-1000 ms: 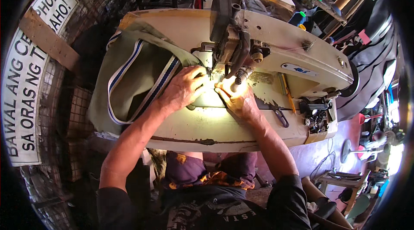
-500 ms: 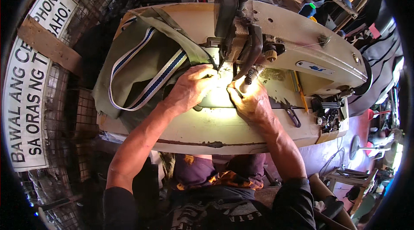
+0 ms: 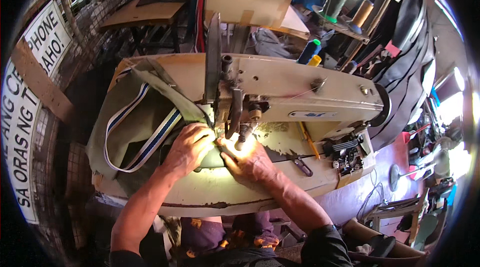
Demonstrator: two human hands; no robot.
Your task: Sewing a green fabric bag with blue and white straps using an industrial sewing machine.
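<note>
Over the table (image 3: 200, 196), the right hand (image 3: 247, 161) has its fingers bunched; glare hides whether they grip anything. At its ten o'clock, the left hand (image 3: 189, 148) curls closed on the edge of the green cloth (image 3: 101, 129), which spreads toward nine. It looks light and floppy, best pinched flat along that edge, clear of the loose striped strap (image 3: 161, 138). Beyond, toward one o'clock, stands the sewing machine (image 3: 282, 86).

Cannot make out, in the glare, the fingertips of the right hand (image 3: 247, 162), nor the cloth (image 3: 137, 122) under the left hand (image 3: 190, 149). Cannot see the whole sign (image 3: 23, 142), cut off at left.
</note>
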